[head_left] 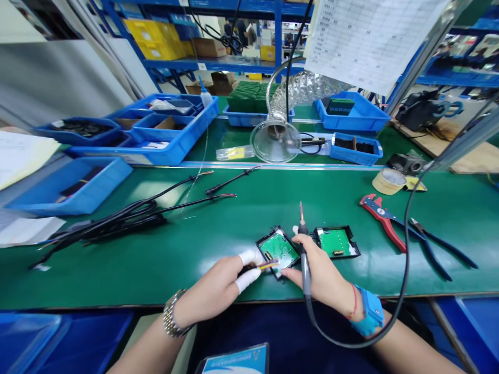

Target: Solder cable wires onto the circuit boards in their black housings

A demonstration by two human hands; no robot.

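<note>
- Wires (268, 264) with coloured ends are pinched by the left grip (218, 280), closed at white-covered thumb and finger; their long axis runs mostly sideways, ends to the right, over the near part of the left case.
- Soldering iron (305, 265) is held in the right grip (322, 270), closed around its handle; its long axis points away from the person, with the tip beyond the fingers and the wire ends to the left of the handle.
- Left case (278, 246), a turned black frame around a green board, lies on the tabletop (241, 218) between the hands; whether the right thumb touches its edge, I cannot tell.
- Right case (337, 241) sits just beyond the right grip, the nearer hand.
- Black cables (128, 218) lie well left; the clear funnel (276, 140) stands farther back.
</note>
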